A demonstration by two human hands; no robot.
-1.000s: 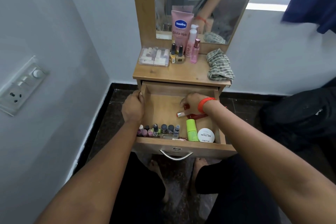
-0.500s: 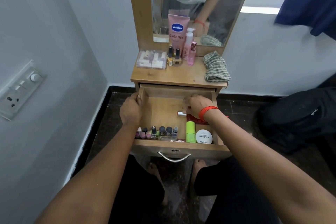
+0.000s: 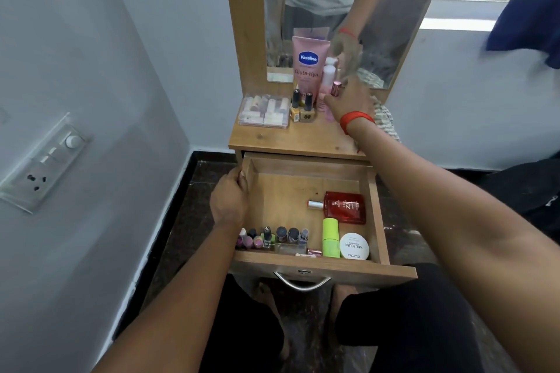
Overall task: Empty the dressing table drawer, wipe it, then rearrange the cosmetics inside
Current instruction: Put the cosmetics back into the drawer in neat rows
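Flat red perfume bottle (image 3: 345, 207) lies sideways, silver cap pointing left.

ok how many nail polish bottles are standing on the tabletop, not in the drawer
2: a yellow bottle and a tan bottle, side by side between the clear box and the Vaseline tube. The right hand may hide more.

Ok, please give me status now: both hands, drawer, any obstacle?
Left hand grips drawer side wall. Right hand at pink bottle on tabletop; grasp unclear. Red bottle, polishes remain inside. No obstacle.
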